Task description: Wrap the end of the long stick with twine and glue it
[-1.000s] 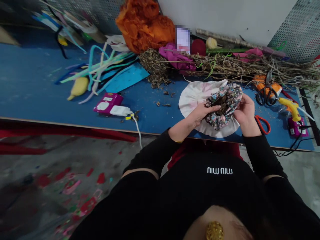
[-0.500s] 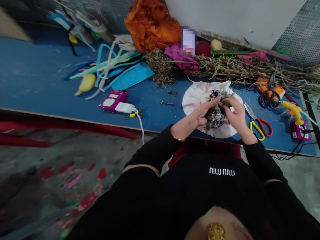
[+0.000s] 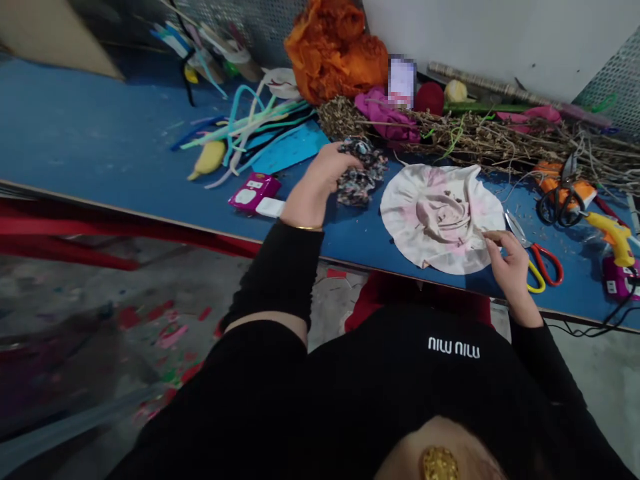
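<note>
My left hand (image 3: 327,173) grips a crumpled bundle of dark, multicoloured patterned fabric (image 3: 361,177) over the blue table, left of the white cloth. Whether the bundle rests on the table I cannot tell. A round white cloth with pink stains (image 3: 400,207) lies spread out, gathered at its rim and wrinkled in the middle, with small dark crumbs on it. At the cloth's right edge my right hand (image 3: 510,263) is closed in a pinch on the fabric. Scissors with one red and one yellow handle (image 3: 547,263) lie just right of that hand.
Dried stems (image 3: 525,143) stretch along the back, near orange crumpled material (image 3: 335,57) and magenta cloth (image 3: 387,110). At right are black-handled shears (image 3: 563,203) and a yellow glue gun (image 3: 613,233). Left lie pipe cleaners (image 3: 250,127), a yellow balloon-like piece (image 3: 209,159) and a purple box (image 3: 254,192).
The fabric bundle has gone left off the white cloth in my left hand, uncovering the cloth's middle. My right hand has left the bundle for the cloth's right edge. The view has shifted.
</note>
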